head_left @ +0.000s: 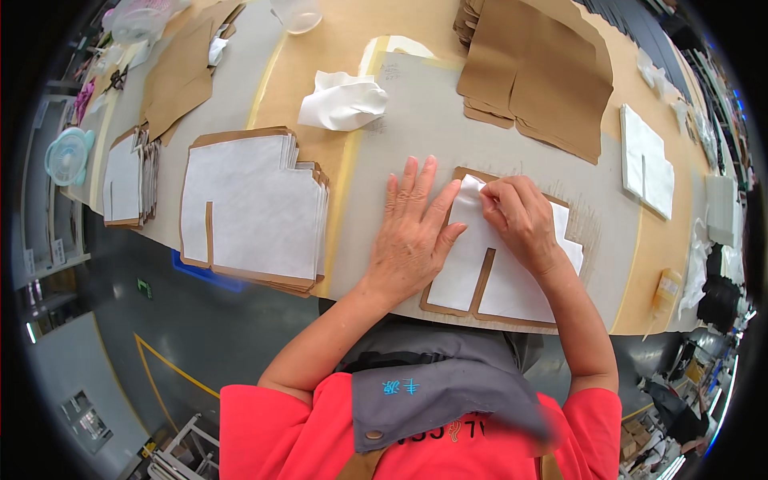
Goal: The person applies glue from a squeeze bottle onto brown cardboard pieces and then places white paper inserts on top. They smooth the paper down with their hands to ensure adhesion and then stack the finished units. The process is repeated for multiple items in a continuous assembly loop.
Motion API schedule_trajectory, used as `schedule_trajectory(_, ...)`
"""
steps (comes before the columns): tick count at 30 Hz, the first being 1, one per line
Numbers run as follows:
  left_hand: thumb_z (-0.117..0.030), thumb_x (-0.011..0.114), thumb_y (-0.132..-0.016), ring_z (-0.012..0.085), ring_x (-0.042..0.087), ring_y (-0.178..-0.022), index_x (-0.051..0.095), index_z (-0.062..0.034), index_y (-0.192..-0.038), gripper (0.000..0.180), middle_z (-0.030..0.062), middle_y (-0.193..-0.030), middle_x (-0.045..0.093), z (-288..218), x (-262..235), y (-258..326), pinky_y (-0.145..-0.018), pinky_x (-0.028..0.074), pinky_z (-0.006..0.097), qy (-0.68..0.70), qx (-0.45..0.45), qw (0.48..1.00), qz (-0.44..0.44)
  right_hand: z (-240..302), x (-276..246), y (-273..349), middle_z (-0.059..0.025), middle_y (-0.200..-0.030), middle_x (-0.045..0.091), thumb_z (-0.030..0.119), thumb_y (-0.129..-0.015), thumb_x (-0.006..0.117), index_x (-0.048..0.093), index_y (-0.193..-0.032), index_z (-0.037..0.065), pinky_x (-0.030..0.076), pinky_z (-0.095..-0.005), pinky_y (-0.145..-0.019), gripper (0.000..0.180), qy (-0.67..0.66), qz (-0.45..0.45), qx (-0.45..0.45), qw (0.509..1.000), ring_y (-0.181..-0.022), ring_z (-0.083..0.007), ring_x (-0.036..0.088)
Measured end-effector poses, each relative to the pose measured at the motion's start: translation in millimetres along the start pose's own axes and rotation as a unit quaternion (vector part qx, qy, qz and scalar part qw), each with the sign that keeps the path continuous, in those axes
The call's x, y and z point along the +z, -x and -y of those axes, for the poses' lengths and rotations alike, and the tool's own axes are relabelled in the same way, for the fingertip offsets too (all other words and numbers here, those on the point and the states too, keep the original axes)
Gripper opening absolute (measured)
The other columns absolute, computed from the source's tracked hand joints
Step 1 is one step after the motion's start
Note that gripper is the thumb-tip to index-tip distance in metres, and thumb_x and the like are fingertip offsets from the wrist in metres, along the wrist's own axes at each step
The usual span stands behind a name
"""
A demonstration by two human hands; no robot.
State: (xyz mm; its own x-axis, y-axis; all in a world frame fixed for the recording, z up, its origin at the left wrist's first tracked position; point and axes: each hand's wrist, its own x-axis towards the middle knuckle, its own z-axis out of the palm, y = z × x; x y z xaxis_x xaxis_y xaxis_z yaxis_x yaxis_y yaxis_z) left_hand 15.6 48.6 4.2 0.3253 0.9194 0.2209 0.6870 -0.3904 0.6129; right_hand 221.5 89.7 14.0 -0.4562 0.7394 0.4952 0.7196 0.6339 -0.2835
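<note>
Near the table's front edge, a white notched sheet (520,280) lies over a slightly larger brown piece of the same shape (512,320), whose border shows around it. At the sheet's far edge, my right hand (522,220) is closed in a pinch on a lifted, creased bit of the white sheet. My left hand (410,240) lies flat with fingers spread, mostly on the grey table surface, its thumb and index finger reaching the sheet's left edge. Whatever lies under my right palm is hidden.
Left of my hands stands a stack of white-on-brown pieces (248,200), with a smaller stack (122,180) beyond it. Plain brown pieces (552,72) are piled at the far right, white sheets (648,164) at the right. Crumpled white material (342,102) and a yellowish bottle (666,292) also lie here.
</note>
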Motion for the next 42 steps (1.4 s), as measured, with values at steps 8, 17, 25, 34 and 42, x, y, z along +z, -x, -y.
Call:
schedule_trajectory(8,-0.032,0.060,-0.100,0.0437,0.021,-0.150,0.052,-0.0046,-0.142,0.051,0.0246,-0.158,0.031,-0.6,-1.2,-0.9,-0.120,0.021,0.058,-0.015,0.004,1.000,0.007,-3.2,-1.5,3.1,-0.0049,-0.083,0.061,-0.005,-0.072,0.076,0.061,-0.087,0.005,0.054,-0.0311,-0.061,0.023,-0.012,-0.018,-0.016,1.000,-0.073,-0.0197,0.061)
schedule_trajectory(17,-0.035,0.074,-0.090,0.0450,0.020,-0.151,0.067,-0.0110,-0.121,0.039,0.0223,-0.160,0.031,-4.0,5.2,-16.2,-0.119,0.019,0.061,0.051,0.038,0.998,-0.008,-8.4,-24.2,11.2,-0.0057,-0.102,0.063,0.005,-0.074,0.081,0.063,-0.103,0.008,0.051,-0.0370,-0.080,0.034,-0.024,0.016,0.018,0.999,-0.092,-0.0251,0.060)
schedule_trajectory(25,-0.037,0.066,-0.095,0.0463,0.018,-0.151,0.069,-0.0117,-0.117,0.033,0.0246,-0.158,0.031,5.4,-4.4,-10.1,-0.121,0.015,0.060,0.049,0.047,0.998,-0.008,-12.9,-34.4,-17.5,-0.0034,-0.124,0.060,0.014,-0.080,0.077,0.065,-0.104,0.015,0.040,-0.0406,-0.097,0.027,-0.081,0.191,0.060,0.976,-0.115,-0.0260,0.051)
schedule_trajectory(34,-0.021,0.046,-0.105,0.0410,0.030,-0.147,0.075,-0.0066,-0.103,0.032,0.0197,-0.150,0.047,15.9,12.1,-20.6,-0.123,0.016,0.051,0.048,0.026,0.998,-0.031,-35.0,-3.9,19.0,-0.0062,-0.114,0.065,0.012,-0.077,0.073,0.064,-0.097,0.012,0.042,-0.0449,-0.098,0.021,-0.087,0.041,-0.030,0.995,-0.113,-0.0287,0.057)
schedule_trajectory(42,-0.019,0.039,-0.108,0.0380,0.024,-0.150,0.076,-0.0087,-0.107,0.038,0.0197,-0.154,0.044,10.3,14.6,-20.6,-0.123,0.013,0.049,0.038,0.030,0.998,-0.028,-9.5,-42.3,42.1,-0.0023,-0.113,0.062,0.016,-0.079,0.071,0.060,-0.087,0.013,0.041,-0.0416,-0.093,0.014,-0.029,-0.006,-0.055,0.998,-0.110,-0.0241,0.055)
